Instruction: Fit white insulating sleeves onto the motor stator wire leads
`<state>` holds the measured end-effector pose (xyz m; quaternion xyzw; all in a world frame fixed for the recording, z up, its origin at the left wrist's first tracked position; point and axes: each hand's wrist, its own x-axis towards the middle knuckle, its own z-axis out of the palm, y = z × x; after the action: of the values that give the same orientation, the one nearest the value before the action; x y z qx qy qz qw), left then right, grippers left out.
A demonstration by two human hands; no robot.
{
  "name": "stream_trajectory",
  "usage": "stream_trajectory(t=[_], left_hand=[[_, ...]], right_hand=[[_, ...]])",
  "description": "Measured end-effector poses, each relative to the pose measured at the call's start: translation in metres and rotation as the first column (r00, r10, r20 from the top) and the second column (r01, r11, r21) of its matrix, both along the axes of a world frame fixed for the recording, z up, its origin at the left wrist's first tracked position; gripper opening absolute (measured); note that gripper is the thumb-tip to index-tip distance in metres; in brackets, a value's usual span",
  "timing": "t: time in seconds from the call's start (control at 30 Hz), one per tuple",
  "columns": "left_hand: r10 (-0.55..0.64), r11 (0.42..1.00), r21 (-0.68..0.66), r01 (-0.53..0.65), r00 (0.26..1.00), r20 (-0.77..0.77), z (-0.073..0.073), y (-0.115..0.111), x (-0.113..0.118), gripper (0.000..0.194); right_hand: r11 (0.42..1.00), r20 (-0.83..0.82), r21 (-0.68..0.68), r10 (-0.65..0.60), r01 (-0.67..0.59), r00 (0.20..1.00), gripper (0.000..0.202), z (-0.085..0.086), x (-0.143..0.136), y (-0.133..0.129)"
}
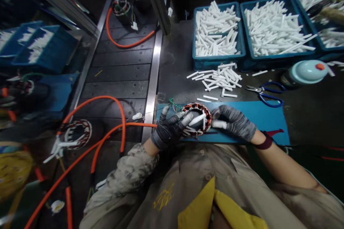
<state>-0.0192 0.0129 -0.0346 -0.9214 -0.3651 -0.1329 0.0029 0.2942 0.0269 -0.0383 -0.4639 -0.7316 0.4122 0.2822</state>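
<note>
Two gloved hands work close to the wearer's body at a copper-and-black wound ring [199, 106] on a blue mat [259, 112]. The left hand [169, 128] lays its fingers over the ring's left side, one raised clear; the right hand [238, 120] bends its fingers at the ring's right edge. How firmly either one grips cannot be told. White tubes [197, 119] slant across the ring's opening, and thin green wires [172, 101] trail from its far left side.

Good handling here likely means letting the left hand steady the ring while the right works by fingertip, pressing lightly so that the windings are not scraped or bent. The trailing wires are best kept out from under the palm, where they could snag.

Just beyond, a pile of loose white tubes [223, 78] lies on the dark bench [174, 50], within easy reach. To its right, blue-handled scissors [267, 93] overlap the mat's far edge, blades pointing left; the forearm should probably stay clear of them. A pale-lidded bottle [309, 72] stands beside them. Farthest off, blue bins [219, 62] brim with more white tubes.
</note>
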Motion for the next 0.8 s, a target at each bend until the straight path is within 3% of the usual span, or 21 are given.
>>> stream_trajectory(t=[0.07,0.17,0.27,0.37,0.47,0.53,0.6,0.67,0.8], left_hand=[[0.032,0.999,-0.011,-0.032,0.999,0.023,-0.001,0.000,0.023,0.049],[0.112,0.992,-0.055,-0.110,0.993,0.038,0.002,0.006,0.060,0.076],[0.167,0.984,-0.076,-0.162,0.984,0.058,0.008,0.010,0.078,0.098],[0.129,0.991,0.003,-0.132,0.978,0.164,0.013,0.004,0.066,0.086],[0.056,0.990,0.112,-0.082,0.975,0.213,0.017,-0.008,0.038,0.058],[0.029,0.990,0.127,-0.052,0.984,0.175,0.019,-0.015,0.023,0.046],[-0.002,0.994,0.107,-0.013,0.989,0.146,0.019,-0.017,0.016,0.042],[-0.035,0.996,0.083,0.021,0.984,0.173,0.019,-0.016,0.015,0.038],[-0.022,1.000,-0.014,0.025,0.971,0.236,0.020,-0.009,0.019,0.030]], right_hand=[[0.983,0.161,0.151,-0.132,0.108,0.978,0.031,0.000,0.004,0.016],[0.920,0.364,0.347,-0.310,0.181,0.878,0.026,-0.004,0.000,0.043],[0.926,0.397,0.348,-0.286,0.146,0.872,0.017,-0.010,-0.010,0.061],[0.914,0.359,0.362,-0.315,0.180,0.878,0.014,-0.009,-0.012,0.057],[0.875,0.165,0.337,-0.418,0.347,0.893,0.015,0.003,0.000,0.033],[0.868,-0.076,0.175,-0.458,0.464,0.885,0.019,0.014,0.008,0.012],[0.893,-0.208,0.008,-0.440,0.451,0.874,0.019,0.025,0.011,-0.008],[0.914,-0.170,-0.032,-0.404,0.404,0.899,0.015,0.033,0.010,-0.021],[0.937,-0.070,0.045,-0.344,0.347,0.936,0.015,0.039,0.007,-0.025]])
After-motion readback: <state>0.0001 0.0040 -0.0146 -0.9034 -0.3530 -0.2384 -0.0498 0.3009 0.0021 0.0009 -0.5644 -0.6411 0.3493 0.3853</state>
